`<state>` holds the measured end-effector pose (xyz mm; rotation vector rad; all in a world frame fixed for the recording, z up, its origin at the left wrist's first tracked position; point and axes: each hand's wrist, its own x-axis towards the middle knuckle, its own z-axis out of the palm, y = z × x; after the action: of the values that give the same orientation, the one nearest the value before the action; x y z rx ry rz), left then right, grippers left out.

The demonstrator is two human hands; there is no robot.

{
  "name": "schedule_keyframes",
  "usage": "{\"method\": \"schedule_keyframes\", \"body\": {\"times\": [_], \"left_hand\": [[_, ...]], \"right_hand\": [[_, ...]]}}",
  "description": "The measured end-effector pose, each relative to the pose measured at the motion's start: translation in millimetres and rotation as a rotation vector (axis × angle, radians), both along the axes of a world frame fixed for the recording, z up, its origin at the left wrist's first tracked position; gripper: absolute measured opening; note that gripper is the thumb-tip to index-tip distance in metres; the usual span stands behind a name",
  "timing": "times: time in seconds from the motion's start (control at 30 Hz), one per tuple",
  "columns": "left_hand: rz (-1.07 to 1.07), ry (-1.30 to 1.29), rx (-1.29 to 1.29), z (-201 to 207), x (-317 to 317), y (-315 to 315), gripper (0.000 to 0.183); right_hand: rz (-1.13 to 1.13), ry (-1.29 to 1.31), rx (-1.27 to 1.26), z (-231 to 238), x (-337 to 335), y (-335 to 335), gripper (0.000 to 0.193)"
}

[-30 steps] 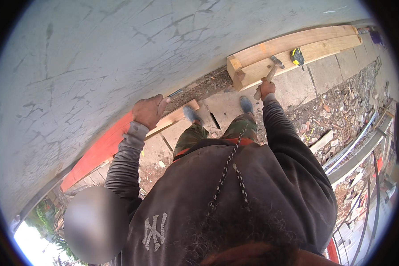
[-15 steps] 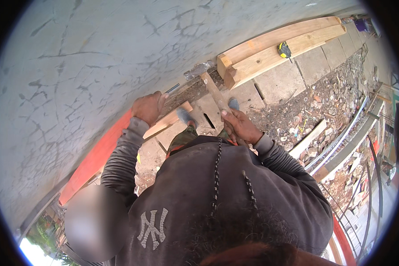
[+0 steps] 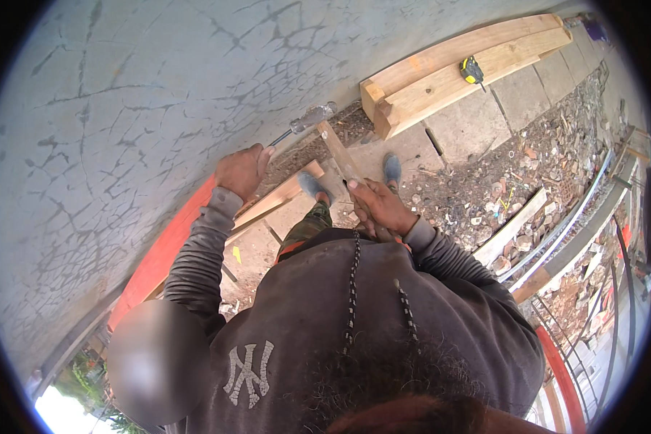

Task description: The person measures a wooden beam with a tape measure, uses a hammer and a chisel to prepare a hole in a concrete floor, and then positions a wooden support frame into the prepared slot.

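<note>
My left hand (image 3: 240, 172) is closed round a thin metal rod (image 3: 281, 138), which points right along the wall. It sits at the upper end of a red-painted board (image 3: 172, 235). My right hand (image 3: 385, 208) grips the wooden handle of a hammer (image 3: 338, 150), low down in front of my body. The worn steel hammer head is at the rod's free end and appears to touch it. What the rod's other end meets is hidden by my left hand.
The cracked grey wall (image 3: 159, 108) rises just ahead. Two pale timber beams (image 3: 419, 101) lie along it at the right, a black-and-yellow tape measure (image 3: 471, 70) on top. A plank (image 3: 278, 194) lies by my feet. Rubble (image 3: 513, 173) and a loose board (image 3: 510, 230) are to the right.
The hammer head has swung left and slightly down, from clear of the rod to its end. My left hand keeps its hold on the rod. The whole view has shifted slightly.
</note>
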<state>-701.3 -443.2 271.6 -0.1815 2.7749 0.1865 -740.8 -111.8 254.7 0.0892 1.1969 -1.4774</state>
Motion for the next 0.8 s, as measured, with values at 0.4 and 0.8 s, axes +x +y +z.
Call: {"method": "schedule_keyframes", "body": {"times": [0.4, 0.8], "left_hand": [[-0.001, 0.004, -0.007, 1, 3, -2, 0.049], [-0.015, 0.036, 0.006, -4, 5, -6, 0.048]], "right_hand": [[-0.977, 0.148, 0.022, 27, -61, 26, 0.050], [-0.614, 0.164, 0.102, 40, -75, 53, 0.048]]}}
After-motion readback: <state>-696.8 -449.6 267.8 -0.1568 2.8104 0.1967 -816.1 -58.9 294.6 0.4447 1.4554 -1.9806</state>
